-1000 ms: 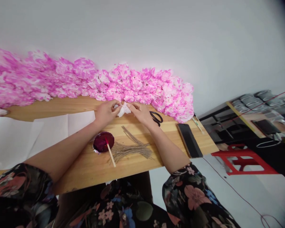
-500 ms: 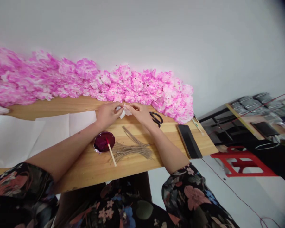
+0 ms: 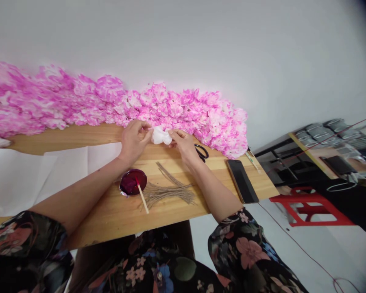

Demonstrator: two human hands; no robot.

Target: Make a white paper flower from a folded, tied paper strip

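Between my two hands is a white paper flower, its thin layers puffed out. My left hand has thumb and fingertips close together at the flower's left edge. My right hand pinches the flower's right side. Behind them lies a long heap of pink and white paper flowers. Nearer me sits a dish of dark magenta dye with a pale stick resting in it. Thin brown stems lie in a loose bundle to its right.
White paper sheets cover the left part of the wooden table. Black-handled scissors lie partly behind my right hand. A phone is near the right edge. A red stool stands on the floor beyond.
My hands have moved apart slightly, the left one up and leftward. The white paper between them has opened from a crumpled piece into a fuller, rounded shape.
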